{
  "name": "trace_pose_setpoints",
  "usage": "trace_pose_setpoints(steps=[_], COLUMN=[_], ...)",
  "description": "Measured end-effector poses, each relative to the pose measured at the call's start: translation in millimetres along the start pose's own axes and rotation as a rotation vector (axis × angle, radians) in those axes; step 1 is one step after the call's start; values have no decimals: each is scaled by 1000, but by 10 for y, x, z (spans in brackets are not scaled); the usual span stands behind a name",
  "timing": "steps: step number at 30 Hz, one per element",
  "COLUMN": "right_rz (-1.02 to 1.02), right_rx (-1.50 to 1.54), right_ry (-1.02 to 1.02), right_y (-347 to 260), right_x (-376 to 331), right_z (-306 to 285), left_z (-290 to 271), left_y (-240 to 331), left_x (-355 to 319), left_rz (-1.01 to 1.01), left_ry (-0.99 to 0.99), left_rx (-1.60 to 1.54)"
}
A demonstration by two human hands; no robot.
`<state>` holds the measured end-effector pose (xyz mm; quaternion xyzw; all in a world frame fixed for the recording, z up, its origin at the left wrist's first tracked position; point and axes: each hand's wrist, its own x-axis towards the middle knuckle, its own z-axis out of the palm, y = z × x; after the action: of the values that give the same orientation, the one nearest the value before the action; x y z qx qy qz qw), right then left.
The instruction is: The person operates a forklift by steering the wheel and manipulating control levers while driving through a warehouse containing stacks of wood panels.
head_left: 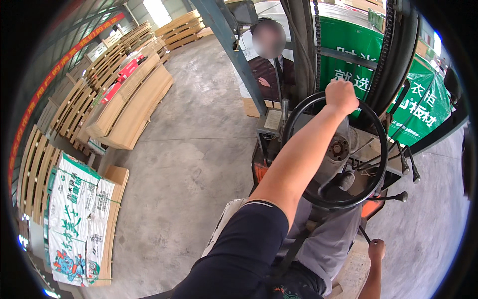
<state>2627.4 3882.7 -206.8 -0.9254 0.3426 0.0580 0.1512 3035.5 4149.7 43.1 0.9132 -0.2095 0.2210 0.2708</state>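
I am seated at a forklift, behind its black steering wheel (383, 154). My left hand (341, 95) is closed round the far top of the wheel's rim, the bare forearm stretching across the wheel. Low on the right, my right hand (377, 250) is wrapped round the end of a dark lever (365, 234) beside the seat. Several control levers with black knobs (402, 197) stick out to the right of the wheel, apart from both hands. Under the wheel, a shoe (346, 180) shows on the forklift's floor.
Beyond the forklift mast (398, 55) stands a load in green printed wrap (348, 65), with a person's picture (271, 65) on its left part. Stacked boards (132, 107) and a white-wrapped board pack (74, 219) line the left side of the concrete floor (184, 164).
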Motion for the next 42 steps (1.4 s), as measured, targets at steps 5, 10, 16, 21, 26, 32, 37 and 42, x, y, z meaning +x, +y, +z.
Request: trace_pose_setpoints(steps=[5, 10, 16, 21, 26, 32, 37, 42], right_rz=[42, 63, 158, 6, -75, -60, 45, 124], right_rx=[42, 30, 23, 224, 313, 280, 240, 214], right_ry=[-6, 24, 84, 447, 589, 552, 540, 508], right_y=[-492, -807, -1471, -1615, -2101, -2558, -2866, -3221], right_x=[89, 151, 176, 200, 209, 301, 464, 778], right_z=[32, 98, -45, 460, 499, 330, 198, 74], left_z=[-42, -113, -76, 64, 261, 512, 286, -452], left_y=[-671, -1088, -1552, -1779, -1609, -884, -1050, -2138], left_x=[156, 375, 797, 1161, 1532, 1395, 485, 143], left_rz=[-23, 13, 6, 92, 135, 405, 792, 883], left_ry=[65, 99, 69, 49, -50, -231, -363, -381], left_rx=[29, 32, 9, 66, -29, -205, -470, -488])
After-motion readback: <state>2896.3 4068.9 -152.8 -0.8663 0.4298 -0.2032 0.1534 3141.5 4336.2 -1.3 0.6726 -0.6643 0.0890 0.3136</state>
